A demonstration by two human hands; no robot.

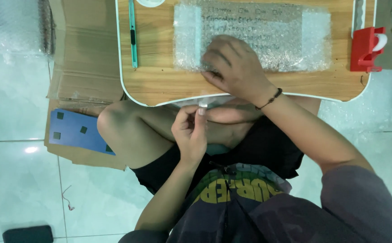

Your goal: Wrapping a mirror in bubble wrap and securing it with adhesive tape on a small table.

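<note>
Bubble-wrapped parcel [254, 38] laid flat mid lap table [160, 83], pressed down at near edge by right hand [236, 67], palm flat, nothing clenched. Small clear tape bit [202, 104] pinched in left hand [190, 130] just below table rim. Cutter knife [133, 33] parked left, red tape dispenser [366, 48] right edge; bare wood between.

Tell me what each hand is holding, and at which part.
Left hand pinches a small clear strip at its lower end. Right hand presses flat on the bubble-wrapped parcel's near edge, not gripping it.
</note>
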